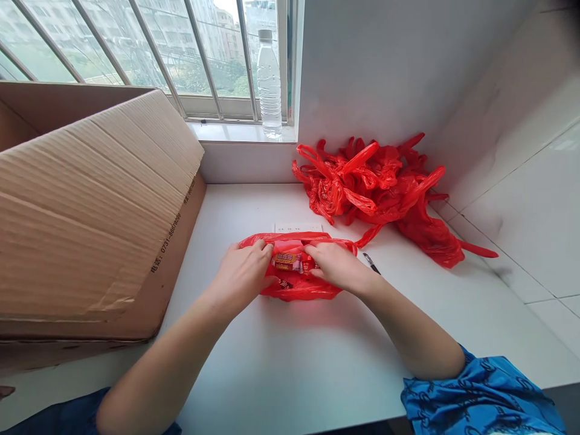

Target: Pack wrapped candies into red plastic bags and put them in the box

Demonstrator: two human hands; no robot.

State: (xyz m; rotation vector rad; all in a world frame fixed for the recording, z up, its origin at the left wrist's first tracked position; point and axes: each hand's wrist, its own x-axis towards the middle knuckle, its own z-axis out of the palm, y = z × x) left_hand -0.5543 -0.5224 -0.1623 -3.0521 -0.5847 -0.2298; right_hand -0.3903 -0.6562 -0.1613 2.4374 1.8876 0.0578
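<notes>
On the white counter (254,362), the left hand (244,266) spreads thumb and fingers over the red plastic bag (310,294); the right hand (334,261) half-curls by wrapped snacks (286,261) inside, grip unclear. Keeping the mouth wide seems wise. The cardboard box (90,211) reads "电话", then 0731.

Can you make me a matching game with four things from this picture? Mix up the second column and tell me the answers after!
Things:
1. Clear bottle
2. Cardboard box
3. Pen
4. Opened red bag

Clues:
A. Lying close beside the right arm
B. Standing upright on the windowsill
C. The left hand and right hand are both at its opening
D. Brown, at the left side, with printed numbers along an edge

Right pairs:
1-B
2-D
3-A
4-C
</notes>
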